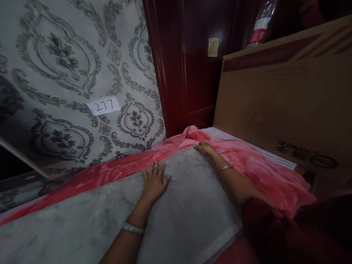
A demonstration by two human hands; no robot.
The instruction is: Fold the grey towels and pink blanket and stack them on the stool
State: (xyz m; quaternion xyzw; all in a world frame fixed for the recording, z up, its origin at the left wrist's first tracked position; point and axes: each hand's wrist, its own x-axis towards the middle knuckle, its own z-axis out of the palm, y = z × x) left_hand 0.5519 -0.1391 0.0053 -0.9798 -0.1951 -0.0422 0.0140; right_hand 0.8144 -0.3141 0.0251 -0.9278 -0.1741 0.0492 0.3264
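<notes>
A grey plush blanket (189,198), folded into a long flat strip, lies over a pink-red blanket (255,172). My left hand (154,182) rests flat on the grey blanket with its fingers spread. At the far corner of that same blanket, my right hand (204,148) pinches the edge between thumb and fingers. Pink cloth shows beyond the grey edge on the far side and to the right. A striped sheet (275,156) peeks out from under the pink blanket.
Patterned wallpaper (66,73) with a paper label (104,105) reading 277 rises behind the bed. Beside it stands a dark red door (192,66). A large cardboard box (283,95) stands at the right, with a plastic bottle (260,29) behind it.
</notes>
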